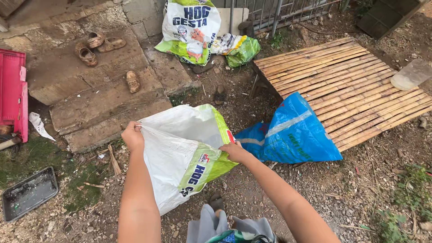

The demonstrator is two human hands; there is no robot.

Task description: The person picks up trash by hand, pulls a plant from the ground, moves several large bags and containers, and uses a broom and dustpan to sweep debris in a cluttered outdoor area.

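Now both hands are on the white and green feed sack point(180, 157), held up over the gravelly dirt in front of the person. Left hand point(133, 136) has its fingers clenched around the sack's upper left corner at the mouth; right hand point(234, 151) pinches the opposite edge, fingers closed on the woven plastic. The sack hangs between them, its mouth spread, with dark lettering and a small red and white badge on the green lower band.

Just beside it to the right, a blue sack point(292, 132) lies crumpled on the ground, leaning against the edge of a low bamboo slat platform point(351, 85). A pale plastic container point(411, 74) rests on that platform's far right.

Further back, a second white and green sack point(191, 29), printed the same way, stands by the metal fence point(288, 11), with a bunched green bag point(240, 49) next to it. So that's three sacks in all.

On the concrete steps point(99, 99), four worn brown sandals point(96, 45) lie scattered. A red panel point(12, 92) stands at far left, and a dark grey tray point(29, 193) sits on the grass below.
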